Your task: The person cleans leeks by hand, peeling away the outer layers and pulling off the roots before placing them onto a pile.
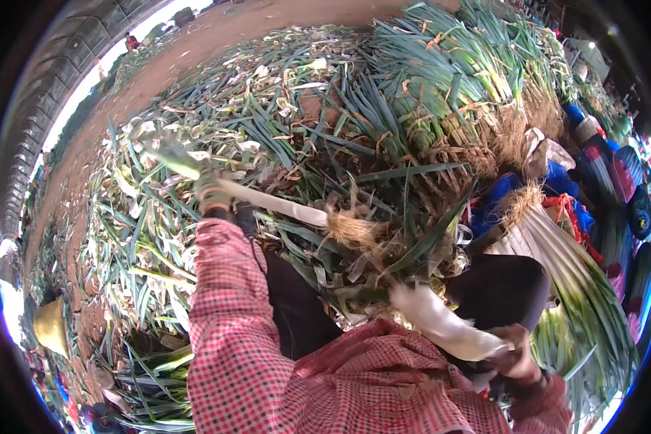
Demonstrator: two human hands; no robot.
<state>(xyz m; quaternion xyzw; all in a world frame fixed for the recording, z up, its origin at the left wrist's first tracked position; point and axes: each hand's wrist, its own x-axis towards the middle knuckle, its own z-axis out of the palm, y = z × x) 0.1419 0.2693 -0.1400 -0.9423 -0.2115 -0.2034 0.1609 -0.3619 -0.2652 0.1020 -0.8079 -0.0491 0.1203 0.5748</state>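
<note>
My left hand (213,189), in a grey-green glove, is closed round a long green onion (282,206). Its white stem runs to the right and ends in a shaggy tuft of roots above my lap; its green leaves reach out past the hand to the left. Low on the right, my right hand (519,356) grips the dark end of a broad, pale, blade-like tool (441,322). Motion smears it, but it looks like a wide knife. Its tip lies below the roots and apart from them.
Trimmed leaves (159,239) cover the ground ahead and left. Untrimmed green onions with roots (448,79) are heaped at the upper right. Beside my right knee lies a bundle of cleaned green onions (564,267). Wrapped bundles (615,188) line the far right; a yellow container (50,328) stands left.
</note>
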